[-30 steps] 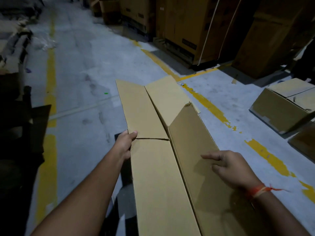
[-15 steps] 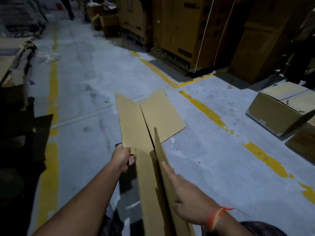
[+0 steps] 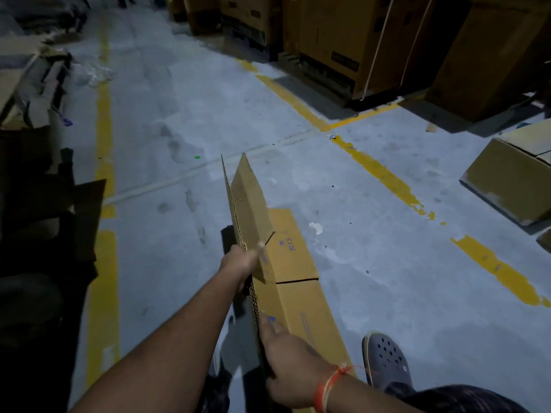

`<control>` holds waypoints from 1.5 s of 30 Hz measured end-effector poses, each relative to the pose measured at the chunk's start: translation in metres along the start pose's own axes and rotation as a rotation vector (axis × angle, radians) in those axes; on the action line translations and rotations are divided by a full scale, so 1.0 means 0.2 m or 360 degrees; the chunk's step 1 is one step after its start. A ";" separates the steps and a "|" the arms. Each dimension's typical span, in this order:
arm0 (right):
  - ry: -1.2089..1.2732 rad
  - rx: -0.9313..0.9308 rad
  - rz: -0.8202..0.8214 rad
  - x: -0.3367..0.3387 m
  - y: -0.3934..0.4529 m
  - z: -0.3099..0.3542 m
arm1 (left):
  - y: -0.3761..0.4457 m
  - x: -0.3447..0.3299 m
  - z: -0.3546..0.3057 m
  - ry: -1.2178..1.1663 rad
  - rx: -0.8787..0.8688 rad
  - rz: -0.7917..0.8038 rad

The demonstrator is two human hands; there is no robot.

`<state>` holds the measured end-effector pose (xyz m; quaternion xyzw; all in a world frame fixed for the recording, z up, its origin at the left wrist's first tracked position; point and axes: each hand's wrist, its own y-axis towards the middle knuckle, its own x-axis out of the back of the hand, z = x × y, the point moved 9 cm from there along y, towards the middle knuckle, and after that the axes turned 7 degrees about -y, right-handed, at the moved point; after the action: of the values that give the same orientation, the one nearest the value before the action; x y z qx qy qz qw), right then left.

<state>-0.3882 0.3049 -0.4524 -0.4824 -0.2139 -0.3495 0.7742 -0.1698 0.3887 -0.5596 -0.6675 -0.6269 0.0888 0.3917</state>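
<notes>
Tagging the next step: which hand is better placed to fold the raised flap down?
Probably left. The left hand grips the box edge right at the base of the raised flap. The right hand lies flat on the box nearer the body, away from it.

Orange wrist thread [image 3: 327, 387], dark perforated clog [image 3: 384, 361]

The cardboard box [image 3: 298, 293], spread open a second ago, is now folded nearly flat and tipped up on edge. The right hand [image 3: 293, 362] has moved from inside it to its outer face. A clog [image 3: 384, 362] has come into view.
</notes>
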 end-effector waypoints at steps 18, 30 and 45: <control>0.0212 -0.0436 0.0112 -0.18 0.48 -0.75 | 0.16 0.08 0.31 0.0607 -0.0247 -0.0185; 0.0467 -0.0865 -0.0248 -0.04 1.05 -1.60 | 0.41 0.08 0.61 0.0672 -0.0433 -0.0190; 0.0973 -0.0807 -0.0502 -0.23 1.30 -1.95 | 0.50 0.23 0.72 0.0777 -0.0444 -0.0341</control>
<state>-0.2268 0.0450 -0.8109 -0.4932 0.0470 -0.6320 0.5959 -0.1719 0.4985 -0.7039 -0.6465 -0.5874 -0.2032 0.4425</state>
